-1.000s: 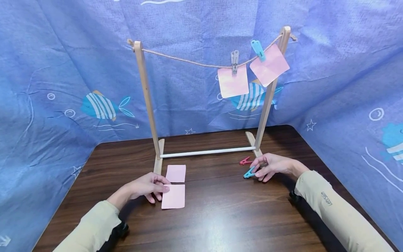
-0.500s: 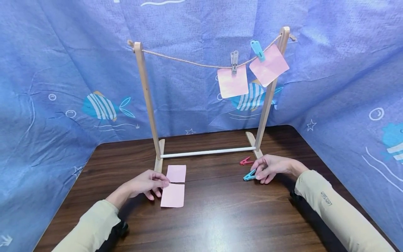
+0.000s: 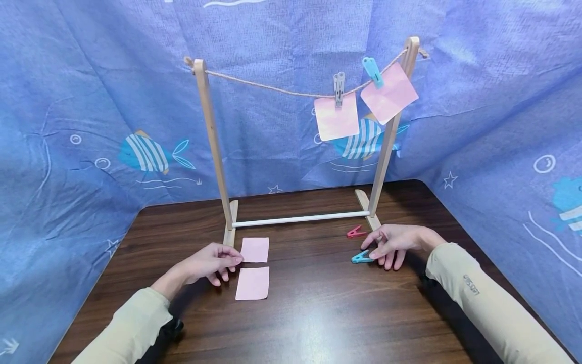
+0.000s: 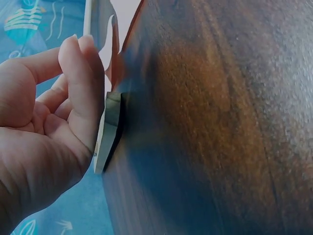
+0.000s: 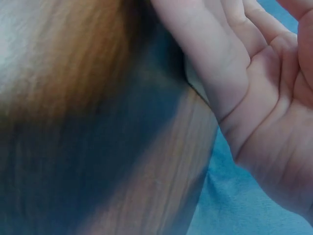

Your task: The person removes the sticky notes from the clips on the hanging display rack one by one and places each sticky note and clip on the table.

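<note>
My left hand [image 3: 211,263] hovers with thumb and fingertips right at the left corner of a pink paper square [image 3: 254,249] on the table. Just in front lies a second pink square [image 3: 252,283], apart from the fingers. In the left wrist view the left hand [image 4: 54,103] shows thumb and index tips together, with paper [image 4: 108,46] curling up behind them. My right hand [image 3: 393,245] rests low over the table, its index finger raised off a blue clothespin [image 3: 361,257] that lies flat at the thumb tip. A red clothespin [image 3: 356,232] sits behind it.
A wooden frame [image 3: 212,141] stands at the back, its twine [image 3: 268,87] sagging between the posts. A grey clothespin [image 3: 339,88] and a light blue one [image 3: 373,72] hold two more pink squares on it. A white rod [image 3: 300,219] joins the feet.
The left fingers have let go of the front paper square and moved back slightly. In the right hand, the blue clothespin has come down flat on the table and the fingers have loosened.
</note>
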{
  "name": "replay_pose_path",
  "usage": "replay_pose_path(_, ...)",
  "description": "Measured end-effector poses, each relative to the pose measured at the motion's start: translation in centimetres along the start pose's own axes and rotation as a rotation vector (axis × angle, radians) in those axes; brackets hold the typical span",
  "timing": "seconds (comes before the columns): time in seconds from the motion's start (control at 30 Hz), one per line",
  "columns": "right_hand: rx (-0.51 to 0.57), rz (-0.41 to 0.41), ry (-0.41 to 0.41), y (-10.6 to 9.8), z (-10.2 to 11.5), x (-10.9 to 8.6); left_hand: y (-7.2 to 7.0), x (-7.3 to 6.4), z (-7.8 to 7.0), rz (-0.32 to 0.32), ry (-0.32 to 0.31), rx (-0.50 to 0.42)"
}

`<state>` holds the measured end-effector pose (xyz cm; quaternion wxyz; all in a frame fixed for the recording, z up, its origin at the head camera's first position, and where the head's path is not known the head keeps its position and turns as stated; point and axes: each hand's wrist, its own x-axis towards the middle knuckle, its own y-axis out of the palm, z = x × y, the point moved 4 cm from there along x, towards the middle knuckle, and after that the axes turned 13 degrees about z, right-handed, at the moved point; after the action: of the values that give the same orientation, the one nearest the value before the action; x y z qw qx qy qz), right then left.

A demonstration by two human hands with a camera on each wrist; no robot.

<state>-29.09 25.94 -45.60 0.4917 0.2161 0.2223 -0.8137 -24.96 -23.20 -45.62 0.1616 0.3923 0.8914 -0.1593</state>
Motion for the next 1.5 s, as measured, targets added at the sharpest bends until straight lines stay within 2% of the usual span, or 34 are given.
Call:
replay_pose_path(0.47, 0.074, 0.026, -0.001, -0.6, 0.7, -0.5, -0.5, -0.4, -0.9, 0.005, 0.029, -0.051)
replay_pose_path(0.7, 0.04, 0.024, -0.007, -1.0, 1.5, -0.9, -0.7, -0.7, -1.6, 0.073, 0.015, -0.083)
replay_pose_path(0.97, 0.027, 0.005, -0.005, -1.3, 2.4, -1.4, -0.9, -1.0, -2.7, 0.146, 0.036, -0.108)
replay_pose_path(1.13, -0.001, 0.028, -0.007, -1.5, 3.3, -1.8, -0.9, -1.2, -3.2, 0.183, 0.031, -0.119)
replay_pose_path(1.33, -0.029, 0.037, -0.03, -2.2, 4.9, -2.5, -0.7, -1.1, -4.8, 0.23, 0.03, -0.082)
replay_pose_path(1.5, -0.041, 0.042, -0.042, -2.6, 5.8, -2.9, -0.8, -0.7, -6.4, 0.226, 0.024, -0.057)
